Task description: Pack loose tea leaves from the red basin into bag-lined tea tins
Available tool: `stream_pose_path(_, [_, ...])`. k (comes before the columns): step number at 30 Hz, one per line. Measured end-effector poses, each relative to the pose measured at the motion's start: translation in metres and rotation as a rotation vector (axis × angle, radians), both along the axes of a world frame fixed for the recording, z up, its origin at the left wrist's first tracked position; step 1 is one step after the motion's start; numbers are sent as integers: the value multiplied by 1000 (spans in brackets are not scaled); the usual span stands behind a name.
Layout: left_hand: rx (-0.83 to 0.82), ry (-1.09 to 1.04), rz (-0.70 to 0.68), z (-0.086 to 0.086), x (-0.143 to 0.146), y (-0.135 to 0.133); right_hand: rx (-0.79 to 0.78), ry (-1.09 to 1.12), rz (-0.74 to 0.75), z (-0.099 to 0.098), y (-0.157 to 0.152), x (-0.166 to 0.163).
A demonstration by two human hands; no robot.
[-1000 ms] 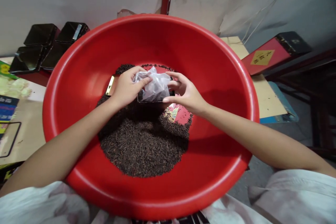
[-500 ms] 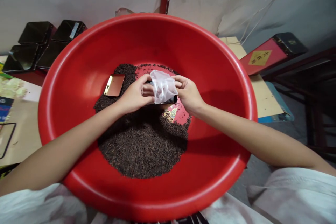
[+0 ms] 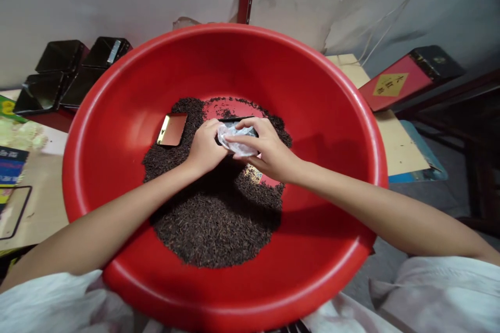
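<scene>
Peeling wall (image 3: 297, 5) at 12, red basin (image 3: 332, 130) below. Both forearms angle inward to tin (image 3: 232, 119), just 12-ward of basin centre. Left hand (image 3: 208, 146) curled round tin's 9 o'clock side; right hand (image 3: 267, 148) fingers part-bent, touching clear bag (image 3: 242, 146) at tin's mouth, grip unclear. Hands hide most of tin. Gold-lined lid (image 3: 172, 130) at 9, dark leaves (image 3: 219, 234) at 6, labelled red box (image 3: 406, 80) outside at 2.

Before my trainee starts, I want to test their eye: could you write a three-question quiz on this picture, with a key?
1. What colour are the loose pieces heaped in the basin?
2. True or false: the right hand touches the plastic bag.
3. Where is the yellow-labelled box?
A) inside the basin
B) right of the basin
C) left of the basin

Key: 1 dark brown; 2 true; 3 B.
</scene>
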State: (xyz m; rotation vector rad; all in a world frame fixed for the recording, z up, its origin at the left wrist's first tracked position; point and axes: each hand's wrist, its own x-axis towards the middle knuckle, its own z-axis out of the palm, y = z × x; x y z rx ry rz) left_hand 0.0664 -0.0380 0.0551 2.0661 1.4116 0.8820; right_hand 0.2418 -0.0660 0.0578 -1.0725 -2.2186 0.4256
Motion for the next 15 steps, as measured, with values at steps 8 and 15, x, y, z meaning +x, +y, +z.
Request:
stream_pose_path(8, [-45,26,-189,5,2,-19,-149,-57,-318,0,31,-4])
stream_pose_path(15, [589,192,-392,-8,-7,-21,-155,-269,-326,-7,38,-6])
